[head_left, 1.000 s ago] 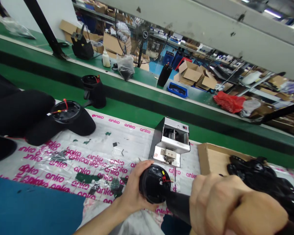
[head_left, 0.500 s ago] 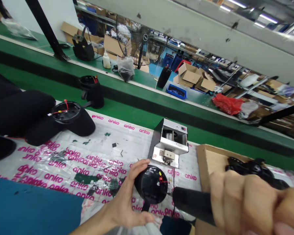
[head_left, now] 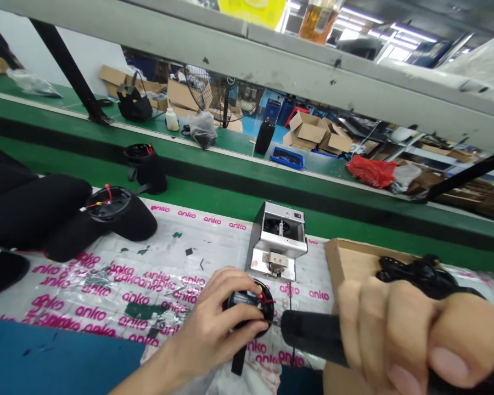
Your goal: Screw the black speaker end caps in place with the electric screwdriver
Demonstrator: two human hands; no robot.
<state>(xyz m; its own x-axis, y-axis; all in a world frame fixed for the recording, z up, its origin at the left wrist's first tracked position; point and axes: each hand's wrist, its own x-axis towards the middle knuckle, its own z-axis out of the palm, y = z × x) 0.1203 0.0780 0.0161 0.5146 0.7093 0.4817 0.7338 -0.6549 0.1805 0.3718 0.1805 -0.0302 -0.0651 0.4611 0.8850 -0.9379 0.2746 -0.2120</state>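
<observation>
My left hand (head_left: 216, 318) is curled over a black round housing (head_left: 269, 311), its fingers across the open end. Short red and yellow wires (head_left: 265, 299) show beside the fingertips, and a black strap (head_left: 239, 359) hangs below. My right hand (head_left: 415, 334), large and close to the camera, is wrapped round a black screwdriver (head_left: 313, 332). Its thin bit points left at the housing's edge; whether the tip sits in a screw, I cannot tell. Just beyond the housing stands a small silver machine (head_left: 278, 236) with an open top.
Black fabric-covered housings with wires (head_left: 119, 211) lie at the left on printed plastic sheeting (head_left: 160, 247). A cardboard box (head_left: 349, 258) holding black parts (head_left: 420, 274) is at the right. Behind runs a green ledge (head_left: 230, 192), beneath a grey overhead beam (head_left: 230, 60).
My left hand has gone from holding the housing's side with spread fingers to curling over its open end. The screwdriver has shifted slightly left, and the camera view has tilted up.
</observation>
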